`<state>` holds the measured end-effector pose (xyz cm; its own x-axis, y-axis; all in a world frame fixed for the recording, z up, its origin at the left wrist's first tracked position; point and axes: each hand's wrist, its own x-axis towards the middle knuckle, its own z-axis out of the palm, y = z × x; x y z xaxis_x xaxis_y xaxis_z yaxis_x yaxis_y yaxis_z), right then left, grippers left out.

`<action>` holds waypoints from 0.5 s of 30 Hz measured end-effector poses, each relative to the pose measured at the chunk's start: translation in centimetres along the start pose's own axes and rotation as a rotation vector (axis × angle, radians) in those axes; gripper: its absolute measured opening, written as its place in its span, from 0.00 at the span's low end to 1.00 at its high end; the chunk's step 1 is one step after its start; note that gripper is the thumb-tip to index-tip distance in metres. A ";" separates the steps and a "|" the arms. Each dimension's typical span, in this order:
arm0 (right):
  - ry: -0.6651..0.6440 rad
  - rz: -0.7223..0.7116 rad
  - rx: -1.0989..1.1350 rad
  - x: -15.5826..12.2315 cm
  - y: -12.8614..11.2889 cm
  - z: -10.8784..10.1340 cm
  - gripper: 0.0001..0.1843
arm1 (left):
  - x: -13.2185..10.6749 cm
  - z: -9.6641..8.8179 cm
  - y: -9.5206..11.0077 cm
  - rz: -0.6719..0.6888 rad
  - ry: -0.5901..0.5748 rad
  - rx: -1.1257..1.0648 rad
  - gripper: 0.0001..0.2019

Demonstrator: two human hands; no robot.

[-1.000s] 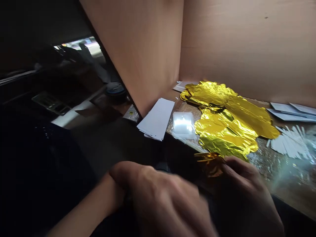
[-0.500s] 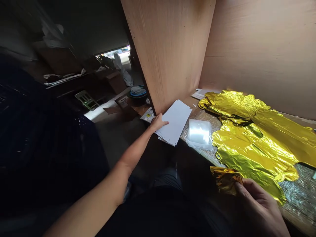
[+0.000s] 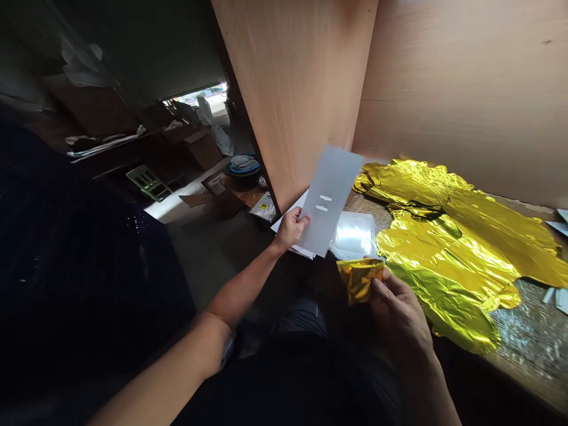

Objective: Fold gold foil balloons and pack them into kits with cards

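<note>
The person's left hand point(image 3: 290, 229) is stretched out to the far side of the bench, thumb on top and fingers curled beneath, pinching the near left edge of a long white rectangular card with two small slots cut through it point(image 3: 333, 183). That card is tilted, its far end up in front of the upright brown wooden side panel point(image 3: 302, 89), and it hangs over a loose stack of white paper cards point(image 3: 284, 218), whose edges show past it on the left and at the bottom. Nearer the body, the right hand point(image 3: 402, 305) is nearly closed, thumb against fingers, gripping the right end of a small folded packet of shiny gold foil point(image 3: 360, 279); the packet is held up in front of the bench edge, just below a stack of clear, glossy plastic sleeves point(image 3: 355, 232). From where I stand, the card and the packet are near each other but apart. To the right, large flat scalloped sheets of crinkled gold foil point(image 3: 448, 254) overlap across the bench top, which is covered in clear shiny plastic wrap point(image 3: 532, 337), with a few white strips point(image 3: 561, 300) at the far right. Off to the left, past the panel, sit a dark basin with a blue rim point(image 3: 244, 165), a brown cardboard box point(image 3: 203, 148) and a small green stool point(image 3: 148, 182).
</note>
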<state>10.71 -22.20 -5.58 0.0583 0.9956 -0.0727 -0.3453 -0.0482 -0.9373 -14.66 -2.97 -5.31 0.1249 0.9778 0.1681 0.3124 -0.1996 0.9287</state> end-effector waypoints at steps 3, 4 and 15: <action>0.146 -0.197 -0.095 2.4 0.7 1.3 0.13 | -3.3 4.0 1.8 -0.019 -0.029 -0.204 0.16; 0.184 -0.224 -0.141 2.9 0.9 1.5 0.13 | -4.4 5.4 2.3 -0.032 -0.041 -0.265 0.16; 0.126 0.034 -0.666 -0.3 -3.0 -2.8 0.17 | -7.8 8.6 1.9 -0.712 -0.664 -1.000 0.22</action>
<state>14.32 -22.58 -3.69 0.1798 0.9778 -0.1073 0.2993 -0.1583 -0.9409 -6.95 -11.57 -7.72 0.7314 0.5796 -0.3593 -0.2647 0.7269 0.6337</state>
